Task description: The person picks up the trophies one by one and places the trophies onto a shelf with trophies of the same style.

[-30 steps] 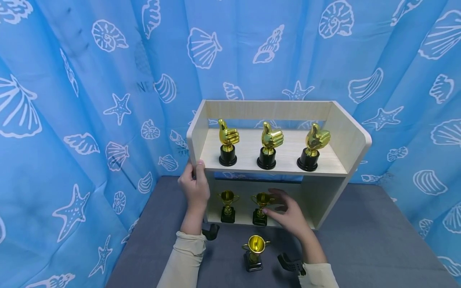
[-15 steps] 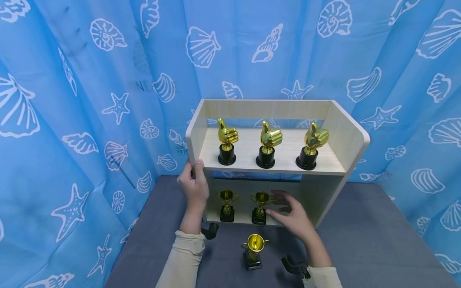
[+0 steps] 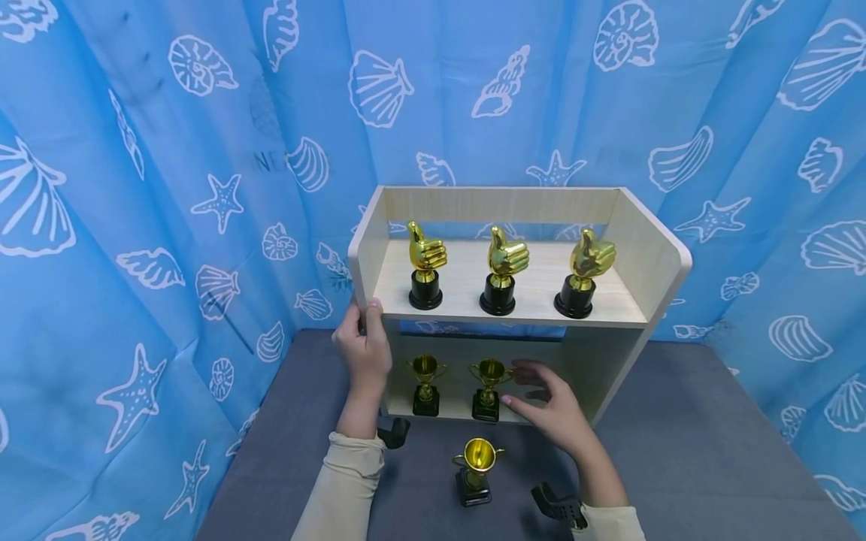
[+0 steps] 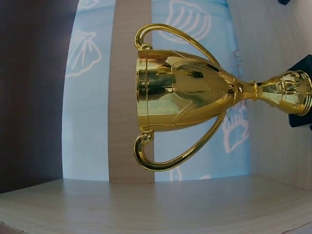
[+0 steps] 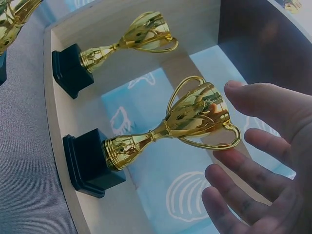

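My left hand (image 3: 365,352) grips the left side panel of a pale wooden two-level shelf (image 3: 659,278), thumb on the front edge. On the lower level, a gold trophy cup (image 3: 489,371) with two handles and a black base stands upright. Beside it on the right is my right hand (image 3: 553,406), fingers spread and loosely bent, holding nothing. In the right wrist view, the fingertips lie close around this cup's bowl (image 5: 200,114). A matching trophy cup (image 3: 425,368) stands to its left, and a trophy cup (image 4: 185,90) fills the left wrist view. My left hand is outside that view.
Another gold trophy cup (image 3: 477,458) stands on the grey cloth (image 3: 731,451) in front of the shelf, between my forearms. Three gold thumbs-up trophies, the middle one (image 3: 502,263) included, line the upper level. A blue shell-print curtain (image 3: 514,113) hangs behind.
My right hand has drawn slightly to the right, away from the middle cup, with its thumb coming off the cup. The left hand keeps its grip on the shelf.
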The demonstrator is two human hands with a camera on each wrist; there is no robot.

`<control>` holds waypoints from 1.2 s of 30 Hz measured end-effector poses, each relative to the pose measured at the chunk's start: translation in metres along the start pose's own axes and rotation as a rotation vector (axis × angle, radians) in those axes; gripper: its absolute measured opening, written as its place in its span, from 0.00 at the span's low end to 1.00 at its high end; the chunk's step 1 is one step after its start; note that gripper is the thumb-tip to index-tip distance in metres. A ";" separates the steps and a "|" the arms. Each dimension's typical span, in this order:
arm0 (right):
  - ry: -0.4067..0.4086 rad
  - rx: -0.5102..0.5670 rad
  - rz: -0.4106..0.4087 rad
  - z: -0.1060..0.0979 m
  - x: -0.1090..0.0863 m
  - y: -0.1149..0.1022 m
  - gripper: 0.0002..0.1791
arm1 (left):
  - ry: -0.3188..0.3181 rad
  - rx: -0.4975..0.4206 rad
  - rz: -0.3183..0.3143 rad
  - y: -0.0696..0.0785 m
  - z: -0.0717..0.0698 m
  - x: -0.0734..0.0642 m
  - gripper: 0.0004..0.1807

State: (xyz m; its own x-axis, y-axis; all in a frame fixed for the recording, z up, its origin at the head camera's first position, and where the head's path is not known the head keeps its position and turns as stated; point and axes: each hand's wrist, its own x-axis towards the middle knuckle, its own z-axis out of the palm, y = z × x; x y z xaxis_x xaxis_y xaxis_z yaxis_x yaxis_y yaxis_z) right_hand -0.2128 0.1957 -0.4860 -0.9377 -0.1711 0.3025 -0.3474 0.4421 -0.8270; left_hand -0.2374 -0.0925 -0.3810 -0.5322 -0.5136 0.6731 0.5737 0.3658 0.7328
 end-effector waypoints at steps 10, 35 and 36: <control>-0.003 0.008 -0.005 -0.001 -0.002 -0.001 0.31 | -0.005 0.000 -0.025 0.001 -0.001 -0.001 0.13; 0.067 -0.036 -0.010 -0.007 -0.007 -0.003 0.31 | 0.017 -0.004 0.000 -0.001 0.001 0.000 0.14; 0.070 -0.030 -0.011 -0.007 -0.007 -0.004 0.30 | 0.018 -0.004 0.002 -0.001 0.001 0.000 0.14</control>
State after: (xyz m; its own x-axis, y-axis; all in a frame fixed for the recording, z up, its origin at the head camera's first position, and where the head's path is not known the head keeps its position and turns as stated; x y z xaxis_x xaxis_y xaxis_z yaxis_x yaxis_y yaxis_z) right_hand -0.2045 0.2016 -0.4815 -0.9317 -0.1143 0.3448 -0.3567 0.4671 -0.8091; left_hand -0.2389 -0.0919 -0.3817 -0.5198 -0.5268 0.6725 0.5774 0.3635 0.7311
